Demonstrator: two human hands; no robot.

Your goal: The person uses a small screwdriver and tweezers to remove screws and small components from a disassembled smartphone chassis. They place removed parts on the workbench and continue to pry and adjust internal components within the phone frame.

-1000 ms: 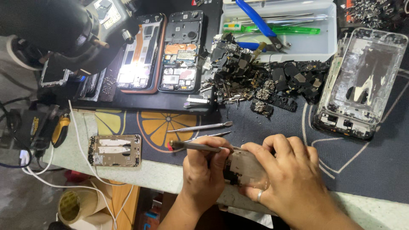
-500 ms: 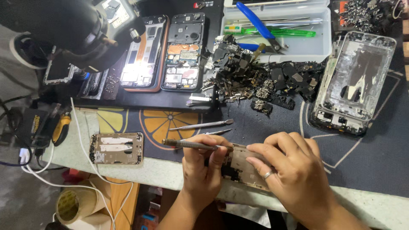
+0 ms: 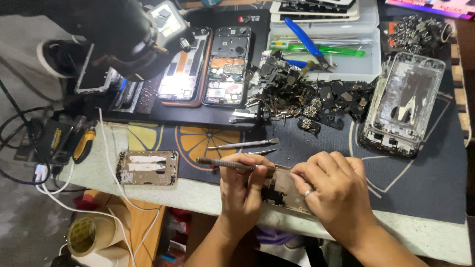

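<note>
We note the phone frame (image 3: pixel 287 190) at the mat's near edge, pinned flat by right hand (image 3: pixel 336 198) fingers; left hand (image 3: pixel 245 190) pinches a screwdriver (image 3: pixel 225 163) for leverage.

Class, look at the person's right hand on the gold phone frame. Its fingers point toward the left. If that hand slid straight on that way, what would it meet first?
Most likely the left hand, which grips the same gold phone frame and a thin metal tool. The right hand is already very close to it; depth is unclear, so whether they touch cannot be told.
</note>
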